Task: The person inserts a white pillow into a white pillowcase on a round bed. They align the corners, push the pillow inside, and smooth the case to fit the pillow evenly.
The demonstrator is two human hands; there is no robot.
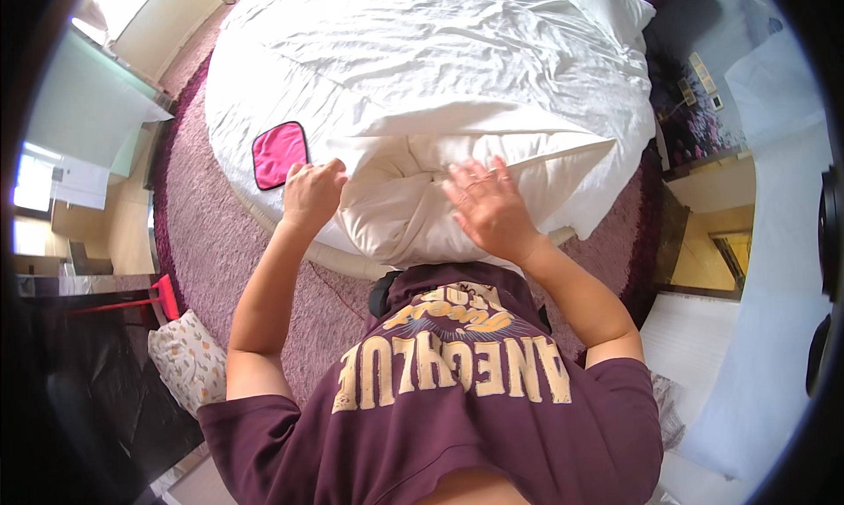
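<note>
A white duvet cover [422, 57] lies wrinkled over a round bed, its near end gaping around a cream quilt [395, 205] bunched at the bed's edge. My left hand [315, 190] is closed in a fist on the cover's edge at the left end of the gap; the pinched fabric is mostly hidden by the fingers. With fingers spread, my right hand [491, 208] is over the quilt, palm down, and grips nothing. Just beyond my left hand, a pink cloth with a dark border [280, 155] rests flat on the cover.
A white pillow [610, 10] lies at the bed's far right. Purple shaggy carpet [217, 195] surrounds the bed. To the left are a patterned cushion [188, 360], a red-handled object [166, 297] and a dark surface [86, 366]. Pale sheeting [778, 241] hangs at the right.
</note>
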